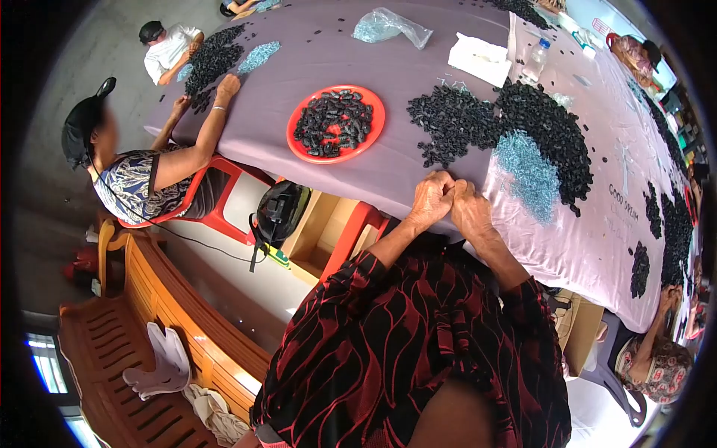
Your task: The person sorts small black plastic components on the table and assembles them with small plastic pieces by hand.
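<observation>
My left hand (433, 200) and my right hand (470, 211) meet at the table's near edge, fingertips pinched together. What they hold is too small or hidden to make out. Just beyond them lies a heap of small black parts (452, 123), with a bigger black heap (549, 123) to its right. A pile of small light-blue pieces (529, 175) rests against the bigger heap, right of my hands. To the left, a red plate (293, 142) holds black parts, spread out with some red showing between them.
A clear plastic bag (392, 28), a white tissue pack (479, 60) and a bottle (535, 61) stand farther back on the cloth-covered table (358, 175). Co-workers sit left and right. A wooden bench (142, 358) and a black helmet-like item (281, 211) are at the lower left.
</observation>
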### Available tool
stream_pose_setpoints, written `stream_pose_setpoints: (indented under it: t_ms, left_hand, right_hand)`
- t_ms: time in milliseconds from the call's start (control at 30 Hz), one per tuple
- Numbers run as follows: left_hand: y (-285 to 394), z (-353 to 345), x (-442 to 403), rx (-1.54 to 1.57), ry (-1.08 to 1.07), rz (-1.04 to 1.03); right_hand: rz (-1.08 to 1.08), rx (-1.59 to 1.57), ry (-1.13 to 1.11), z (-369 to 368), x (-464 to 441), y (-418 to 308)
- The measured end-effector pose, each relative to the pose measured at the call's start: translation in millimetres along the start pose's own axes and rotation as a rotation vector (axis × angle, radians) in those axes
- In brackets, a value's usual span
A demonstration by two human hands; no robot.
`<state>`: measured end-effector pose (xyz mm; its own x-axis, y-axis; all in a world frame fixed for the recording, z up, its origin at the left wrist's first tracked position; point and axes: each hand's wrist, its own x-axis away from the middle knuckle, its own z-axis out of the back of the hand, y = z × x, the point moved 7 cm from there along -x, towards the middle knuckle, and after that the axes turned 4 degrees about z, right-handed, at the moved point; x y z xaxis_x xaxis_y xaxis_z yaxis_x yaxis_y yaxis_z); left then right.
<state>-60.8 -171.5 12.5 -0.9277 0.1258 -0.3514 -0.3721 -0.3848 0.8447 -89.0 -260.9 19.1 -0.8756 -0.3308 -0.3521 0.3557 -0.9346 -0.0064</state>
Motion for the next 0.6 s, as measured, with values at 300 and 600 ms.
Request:
stream_pose_setpoints:
  t_ms: [300,600]
  left_hand:
    - [4.8,2.6,-0.2,0.069,-0.001,0.052]
    - [3.6,4.5,-0.3,0.273,-0.093,0.18]
  right_hand:
    - [-0.058,-0.115,0.328,16.0,7.7,0.1]
    - [-0.095,-0.362,0.274,19.3,14.5,3.6]
